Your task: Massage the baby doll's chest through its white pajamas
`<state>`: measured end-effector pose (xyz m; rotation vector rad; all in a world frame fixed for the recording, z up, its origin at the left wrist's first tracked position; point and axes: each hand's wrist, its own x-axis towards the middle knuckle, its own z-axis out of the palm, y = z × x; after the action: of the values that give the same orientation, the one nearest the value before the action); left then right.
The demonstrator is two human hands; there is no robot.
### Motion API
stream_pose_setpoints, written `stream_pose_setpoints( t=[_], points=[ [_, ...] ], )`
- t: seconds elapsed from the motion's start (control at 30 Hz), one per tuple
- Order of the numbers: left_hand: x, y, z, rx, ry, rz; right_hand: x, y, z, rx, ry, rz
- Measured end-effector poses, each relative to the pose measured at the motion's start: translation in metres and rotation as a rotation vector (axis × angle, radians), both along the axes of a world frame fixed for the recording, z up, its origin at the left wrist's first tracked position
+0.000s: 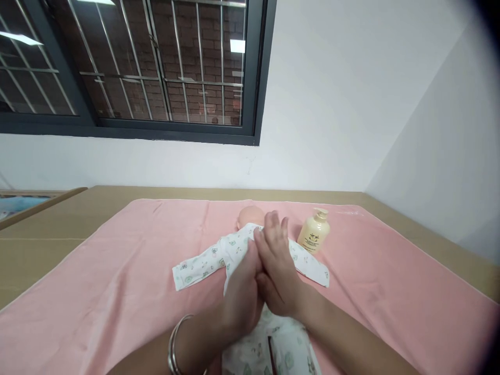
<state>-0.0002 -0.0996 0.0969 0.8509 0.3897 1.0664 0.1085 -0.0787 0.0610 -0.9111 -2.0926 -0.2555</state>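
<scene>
My left hand [242,289] and my right hand [279,268] are pressed palm to palm, slightly blurred. The right fingers are stretched upward; the left thumb lies straight, while most of the left fingers are hidden behind the right hand. Nothing shows between the palms. Below them a white printed baby outfit [203,268] lies with both sleeves spread and its legs toward me. At its neck is a rounded peach-coloured doll's head [249,215], partly covered by the collar and my hands. A cream pump bottle [314,231] stands beyond the right sleeve.
A pink cloth [144,281] with a few creases covers most of the wooden table [50,245]. The white wall [312,104] rises behind it, with a dark-framed barred window [164,67] at upper left. Some blue material [23,204] shows at the far left.
</scene>
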Motion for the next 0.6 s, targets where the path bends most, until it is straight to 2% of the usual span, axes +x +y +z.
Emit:
stream_pose_setpoints(
  t=[0.1,0.2,0.27,0.37,0.43,0.5,0.6],
  points=[
    [-0.011,0.022,0.008,-0.038,-0.05,0.108,-0.006,0.004,-0.007,-0.024,-0.069,0.173],
    [-0.017,0.046,0.006,0.038,-0.081,0.239,-0.004,0.02,-0.017,-0.051,-0.141,0.173],
    [-0.016,0.06,-0.008,0.108,-0.046,0.378,-0.001,0.034,-0.026,-0.105,-0.127,0.081],
    [-0.01,0.077,-0.044,0.137,0.136,0.563,0.006,0.05,-0.039,-0.23,-0.099,0.0],
    [-0.007,0.082,-0.068,0.183,0.257,0.582,0.011,0.057,-0.044,-0.279,-0.127,0.052],
    [-0.007,0.084,-0.087,0.241,0.344,0.572,0.019,0.063,-0.047,-0.306,-0.151,0.109],
    [-0.008,0.084,-0.099,0.309,0.413,0.561,0.028,0.069,-0.049,-0.385,-0.134,0.063]
  ],
)
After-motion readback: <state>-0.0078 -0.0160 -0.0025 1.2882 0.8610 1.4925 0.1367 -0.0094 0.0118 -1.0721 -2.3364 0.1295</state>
